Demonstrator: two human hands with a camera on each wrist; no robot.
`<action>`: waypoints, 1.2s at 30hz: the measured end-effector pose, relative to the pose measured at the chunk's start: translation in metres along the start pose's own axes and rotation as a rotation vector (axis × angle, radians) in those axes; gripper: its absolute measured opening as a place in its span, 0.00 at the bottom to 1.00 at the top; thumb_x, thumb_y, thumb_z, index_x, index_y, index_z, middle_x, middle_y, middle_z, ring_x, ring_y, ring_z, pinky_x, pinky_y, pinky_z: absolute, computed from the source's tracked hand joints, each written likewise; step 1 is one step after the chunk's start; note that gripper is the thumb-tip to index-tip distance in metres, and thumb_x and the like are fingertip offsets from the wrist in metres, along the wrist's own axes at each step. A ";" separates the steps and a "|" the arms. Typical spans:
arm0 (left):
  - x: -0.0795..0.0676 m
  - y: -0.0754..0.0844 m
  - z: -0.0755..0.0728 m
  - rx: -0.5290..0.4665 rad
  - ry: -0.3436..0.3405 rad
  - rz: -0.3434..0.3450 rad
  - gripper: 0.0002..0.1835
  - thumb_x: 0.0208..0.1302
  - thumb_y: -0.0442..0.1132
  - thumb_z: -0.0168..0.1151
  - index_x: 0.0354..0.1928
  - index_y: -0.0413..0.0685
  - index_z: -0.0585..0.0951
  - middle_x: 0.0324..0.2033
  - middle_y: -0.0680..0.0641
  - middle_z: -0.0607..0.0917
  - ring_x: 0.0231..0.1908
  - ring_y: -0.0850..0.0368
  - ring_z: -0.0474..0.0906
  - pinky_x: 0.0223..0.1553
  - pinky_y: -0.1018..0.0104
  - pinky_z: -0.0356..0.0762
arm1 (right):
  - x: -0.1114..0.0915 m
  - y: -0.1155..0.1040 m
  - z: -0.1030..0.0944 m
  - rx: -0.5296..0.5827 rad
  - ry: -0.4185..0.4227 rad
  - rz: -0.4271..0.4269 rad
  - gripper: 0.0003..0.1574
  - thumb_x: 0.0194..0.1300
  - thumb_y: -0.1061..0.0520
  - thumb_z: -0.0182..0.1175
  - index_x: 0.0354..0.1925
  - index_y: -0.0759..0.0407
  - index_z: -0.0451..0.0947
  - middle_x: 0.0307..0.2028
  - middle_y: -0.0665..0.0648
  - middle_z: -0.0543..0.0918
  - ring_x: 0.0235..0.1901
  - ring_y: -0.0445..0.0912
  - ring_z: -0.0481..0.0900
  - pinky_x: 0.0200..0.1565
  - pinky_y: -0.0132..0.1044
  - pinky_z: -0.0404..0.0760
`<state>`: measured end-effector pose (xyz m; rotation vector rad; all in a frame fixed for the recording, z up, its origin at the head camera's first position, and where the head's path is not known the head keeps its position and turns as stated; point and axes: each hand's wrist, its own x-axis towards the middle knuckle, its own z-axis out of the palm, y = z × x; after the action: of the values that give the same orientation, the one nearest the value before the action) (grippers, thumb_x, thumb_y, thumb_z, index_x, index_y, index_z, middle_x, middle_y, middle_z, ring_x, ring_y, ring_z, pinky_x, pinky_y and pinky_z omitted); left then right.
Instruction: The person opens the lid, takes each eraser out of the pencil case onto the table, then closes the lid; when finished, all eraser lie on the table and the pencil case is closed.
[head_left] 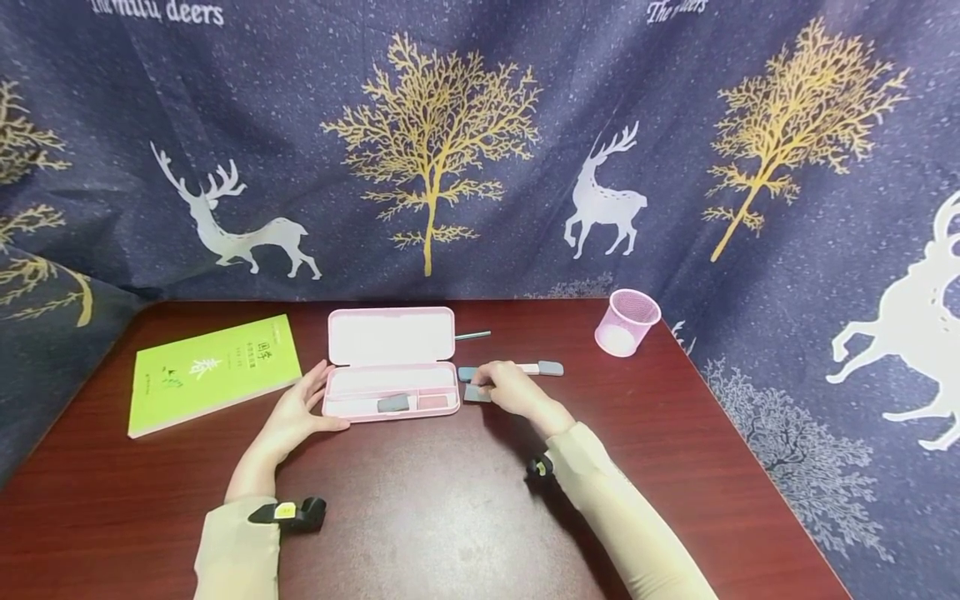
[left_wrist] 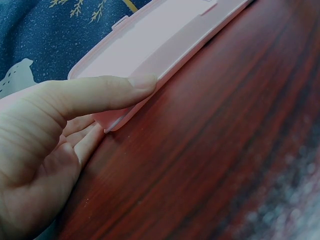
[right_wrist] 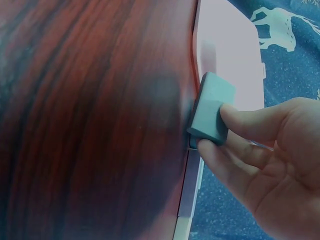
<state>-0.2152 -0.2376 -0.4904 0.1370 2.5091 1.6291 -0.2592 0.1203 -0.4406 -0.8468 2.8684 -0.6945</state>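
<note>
Block (right_wrist: 209,110) | I see the right hand (head_left: 517,392) pinching it | pink case (head_left: 390,336) just beside those fingertips, its end gripped by the left hand (head_left: 291,419)

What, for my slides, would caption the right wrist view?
Right hand pinching a gray block beside a pink case.

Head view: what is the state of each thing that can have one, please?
Case: open
Book: closed, lying flat
Cup: upright
Grey block: pinched by the right hand
Grey piece: lying in the case
Green stick: lying flat
Pale strip: lying flat
Left hand: holding the case
</note>
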 end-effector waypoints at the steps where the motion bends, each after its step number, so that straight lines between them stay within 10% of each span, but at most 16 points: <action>1: 0.000 0.000 0.000 -0.001 -0.001 -0.001 0.63 0.48 0.40 0.78 0.77 0.42 0.43 0.76 0.36 0.51 0.74 0.35 0.52 0.69 0.48 0.60 | 0.001 0.000 0.001 0.004 -0.002 -0.003 0.08 0.60 0.69 0.60 0.36 0.62 0.84 0.32 0.55 0.86 0.35 0.44 0.79 0.42 0.35 0.81; 36: 0.002 0.000 0.001 -0.008 0.002 0.013 0.64 0.47 0.38 0.79 0.77 0.39 0.43 0.75 0.34 0.52 0.73 0.34 0.53 0.70 0.47 0.59 | 0.004 -0.001 0.005 -0.061 -0.015 -0.034 0.15 0.48 0.69 0.71 0.38 0.61 0.84 0.32 0.54 0.87 0.33 0.44 0.79 0.40 0.35 0.81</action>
<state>-0.2170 -0.2365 -0.4906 0.1513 2.5079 1.6444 -0.2613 0.1151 -0.4448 -0.9063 2.8823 -0.6041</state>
